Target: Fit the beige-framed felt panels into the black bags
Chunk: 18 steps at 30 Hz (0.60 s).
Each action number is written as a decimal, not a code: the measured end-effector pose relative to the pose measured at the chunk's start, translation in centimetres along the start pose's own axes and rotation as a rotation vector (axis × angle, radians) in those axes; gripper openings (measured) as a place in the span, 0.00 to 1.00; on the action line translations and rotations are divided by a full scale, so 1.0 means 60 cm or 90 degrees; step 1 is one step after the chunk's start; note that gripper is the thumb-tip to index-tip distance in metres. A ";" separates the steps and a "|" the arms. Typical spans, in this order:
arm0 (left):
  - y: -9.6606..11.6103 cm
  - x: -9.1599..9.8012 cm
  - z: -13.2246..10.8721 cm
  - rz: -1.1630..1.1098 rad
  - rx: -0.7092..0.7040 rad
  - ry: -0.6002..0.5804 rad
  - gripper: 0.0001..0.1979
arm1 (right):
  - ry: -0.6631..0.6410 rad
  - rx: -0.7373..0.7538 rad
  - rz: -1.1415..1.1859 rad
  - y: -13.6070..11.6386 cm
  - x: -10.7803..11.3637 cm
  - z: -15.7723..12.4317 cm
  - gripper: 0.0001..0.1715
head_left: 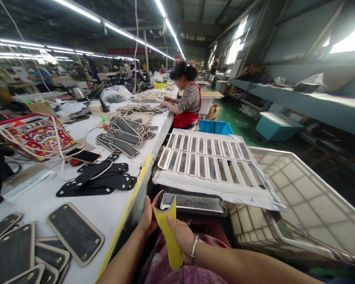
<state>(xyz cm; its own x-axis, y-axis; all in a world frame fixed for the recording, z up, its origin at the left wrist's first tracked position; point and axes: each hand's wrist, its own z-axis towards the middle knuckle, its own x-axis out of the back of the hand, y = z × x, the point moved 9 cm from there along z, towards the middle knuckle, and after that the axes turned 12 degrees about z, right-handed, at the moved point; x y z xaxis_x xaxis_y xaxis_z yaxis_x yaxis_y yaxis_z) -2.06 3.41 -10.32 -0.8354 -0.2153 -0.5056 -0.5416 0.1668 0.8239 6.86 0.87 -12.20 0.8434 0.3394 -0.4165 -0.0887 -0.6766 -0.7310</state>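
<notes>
My left hand (pixel 148 217) grips the left end of a long black rounded piece (pixel 195 202), which has a grey strip with a pale border on its upper face. In my right hand (pixel 182 236) is a curved yellow strip-like tool (pixel 169 240); its exact kind does not show. The tool's notched top end overlaps the left part of the black piece, over my lap. Whether the two touch, I cannot tell. Just beyond, a white-covered board (pixel 189 185) carries two rows of pale-edged grey strips (pixel 182 162).
A white table (pixel 85 215) on the left bears stacked dark panels (pixel 75 232), black straps (pixel 100 183), a phone (pixel 83 155) and a red patterned bag (pixel 38 136). A large white crate (pixel 313 189) stands right. Ahead sits a co-worker (pixel 187 102) beside a blue bin (pixel 215 126).
</notes>
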 end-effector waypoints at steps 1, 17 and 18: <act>0.001 0.000 -0.001 0.009 0.002 0.004 0.41 | 0.015 -0.015 0.033 0.010 -0.006 0.001 0.24; 0.001 -0.008 0.018 0.042 0.090 0.066 0.29 | -0.162 -0.131 0.147 0.025 -0.033 0.021 0.30; 0.001 -0.009 0.020 0.045 0.092 0.068 0.29 | -0.170 -0.125 0.144 0.025 -0.032 0.025 0.30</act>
<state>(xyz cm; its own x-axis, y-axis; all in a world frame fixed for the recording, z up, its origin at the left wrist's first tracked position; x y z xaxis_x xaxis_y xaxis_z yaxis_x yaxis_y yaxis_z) -1.74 4.68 -10.31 -0.8612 -0.2978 -0.4119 -0.4965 0.3199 0.8069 4.32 0.18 -13.30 0.6449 0.3075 -0.6997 -0.1323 -0.8568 -0.4985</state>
